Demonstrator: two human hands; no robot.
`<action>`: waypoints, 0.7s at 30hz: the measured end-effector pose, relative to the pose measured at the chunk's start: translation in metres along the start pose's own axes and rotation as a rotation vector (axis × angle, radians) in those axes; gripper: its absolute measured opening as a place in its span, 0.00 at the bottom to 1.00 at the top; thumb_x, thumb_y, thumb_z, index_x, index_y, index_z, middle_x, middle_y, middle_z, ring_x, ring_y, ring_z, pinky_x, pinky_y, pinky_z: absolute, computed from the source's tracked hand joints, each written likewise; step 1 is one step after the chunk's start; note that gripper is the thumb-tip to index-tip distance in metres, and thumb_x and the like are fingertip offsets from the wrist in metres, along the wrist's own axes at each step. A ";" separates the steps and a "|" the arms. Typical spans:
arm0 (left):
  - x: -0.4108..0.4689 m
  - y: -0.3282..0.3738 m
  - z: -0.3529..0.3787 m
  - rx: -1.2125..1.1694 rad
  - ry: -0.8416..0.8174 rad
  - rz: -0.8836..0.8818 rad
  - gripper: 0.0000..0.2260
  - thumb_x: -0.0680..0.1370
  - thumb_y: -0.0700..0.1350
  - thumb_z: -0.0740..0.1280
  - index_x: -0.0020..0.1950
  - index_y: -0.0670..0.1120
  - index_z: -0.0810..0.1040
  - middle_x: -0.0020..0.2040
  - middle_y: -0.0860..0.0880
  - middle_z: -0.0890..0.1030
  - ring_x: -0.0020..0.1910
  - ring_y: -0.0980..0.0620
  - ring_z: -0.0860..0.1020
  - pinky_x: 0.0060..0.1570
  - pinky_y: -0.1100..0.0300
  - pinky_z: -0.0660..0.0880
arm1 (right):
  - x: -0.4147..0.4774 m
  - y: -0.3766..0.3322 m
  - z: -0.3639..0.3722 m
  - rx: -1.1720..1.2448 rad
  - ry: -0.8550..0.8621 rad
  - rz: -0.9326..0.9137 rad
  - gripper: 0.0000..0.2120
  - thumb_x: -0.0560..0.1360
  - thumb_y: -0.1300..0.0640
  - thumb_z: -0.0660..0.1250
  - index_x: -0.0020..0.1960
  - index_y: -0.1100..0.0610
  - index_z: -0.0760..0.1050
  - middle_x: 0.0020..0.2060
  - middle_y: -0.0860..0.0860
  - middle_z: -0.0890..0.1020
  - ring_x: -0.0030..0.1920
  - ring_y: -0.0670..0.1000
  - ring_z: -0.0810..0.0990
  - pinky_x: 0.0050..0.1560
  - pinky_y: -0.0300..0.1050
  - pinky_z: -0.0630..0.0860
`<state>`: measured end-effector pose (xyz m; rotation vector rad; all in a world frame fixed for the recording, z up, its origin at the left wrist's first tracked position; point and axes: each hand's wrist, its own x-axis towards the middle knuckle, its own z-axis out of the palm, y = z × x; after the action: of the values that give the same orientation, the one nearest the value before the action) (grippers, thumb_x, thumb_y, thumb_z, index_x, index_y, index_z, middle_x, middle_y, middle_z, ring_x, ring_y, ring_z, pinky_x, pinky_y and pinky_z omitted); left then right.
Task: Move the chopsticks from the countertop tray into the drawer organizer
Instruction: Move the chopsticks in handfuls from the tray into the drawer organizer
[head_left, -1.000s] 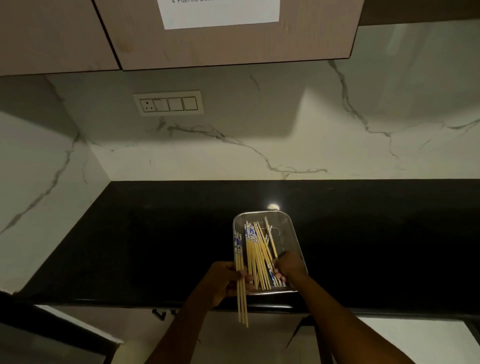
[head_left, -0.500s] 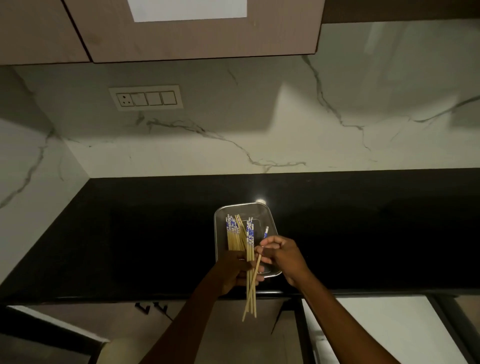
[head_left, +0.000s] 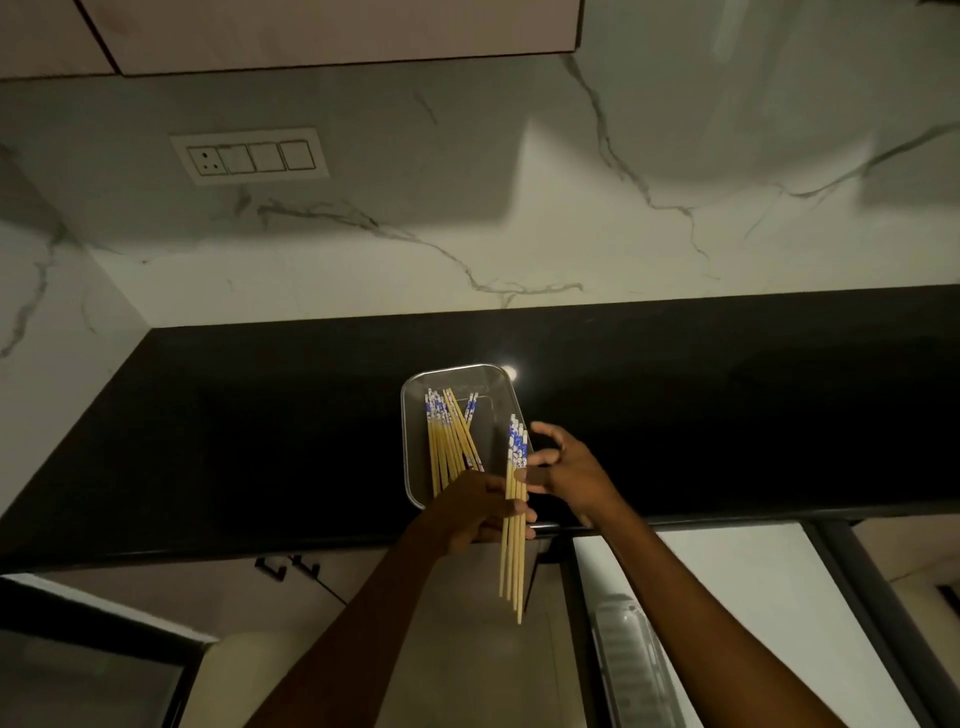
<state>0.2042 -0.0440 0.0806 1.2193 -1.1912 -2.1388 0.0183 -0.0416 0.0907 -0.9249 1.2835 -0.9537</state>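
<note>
A shiny metal tray (head_left: 411, 447) sits on the black countertop near its front edge. Several bamboo chopsticks with blue-and-white tops (head_left: 445, 441) lie fanned inside it. My left hand (head_left: 475, 512) is closed around a small bundle of chopsticks (head_left: 514, 551), held upright over the counter's front edge at the tray's right corner, tips pointing down. My right hand (head_left: 566, 470) hovers just right of the bundle's blue tops, fingers spread, thumb near the sticks, holding nothing.
The black countertop (head_left: 260, 415) runs to a marble backsplash with a switch plate (head_left: 249, 156). Wall cabinets (head_left: 322, 31) hang overhead. Below the counter edge, an open drawer (head_left: 727, 597) shows at right with a pale ribbed organizer (head_left: 628, 654).
The bundle in my left hand shifted right and gained sticks. My right hand let go of the chopstick it had pinched and opened. The view tilted further down.
</note>
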 end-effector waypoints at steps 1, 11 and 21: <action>0.000 -0.003 0.003 0.005 -0.020 -0.006 0.16 0.75 0.39 0.73 0.62 0.38 0.78 0.54 0.37 0.85 0.53 0.37 0.85 0.47 0.52 0.83 | -0.002 -0.001 -0.005 0.022 -0.012 0.013 0.39 0.68 0.68 0.77 0.73 0.48 0.66 0.50 0.59 0.86 0.52 0.57 0.87 0.54 0.54 0.84; 0.007 -0.032 0.038 0.031 -0.137 -0.076 0.15 0.76 0.39 0.72 0.61 0.38 0.79 0.55 0.37 0.85 0.54 0.37 0.85 0.47 0.51 0.83 | -0.024 0.003 -0.048 0.006 -0.179 0.107 0.37 0.70 0.75 0.72 0.72 0.50 0.69 0.46 0.59 0.83 0.51 0.58 0.85 0.53 0.53 0.84; 0.025 -0.062 0.070 0.102 -0.155 -0.142 0.16 0.75 0.39 0.73 0.61 0.36 0.79 0.53 0.37 0.86 0.51 0.37 0.86 0.45 0.50 0.83 | -0.050 0.039 -0.077 -0.114 -0.007 0.100 0.29 0.70 0.72 0.74 0.67 0.54 0.75 0.45 0.58 0.82 0.47 0.55 0.85 0.50 0.53 0.83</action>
<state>0.1356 0.0066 0.0351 1.2333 -1.3294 -2.3391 -0.0583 0.0166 0.0656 -0.9412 1.3770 -0.8056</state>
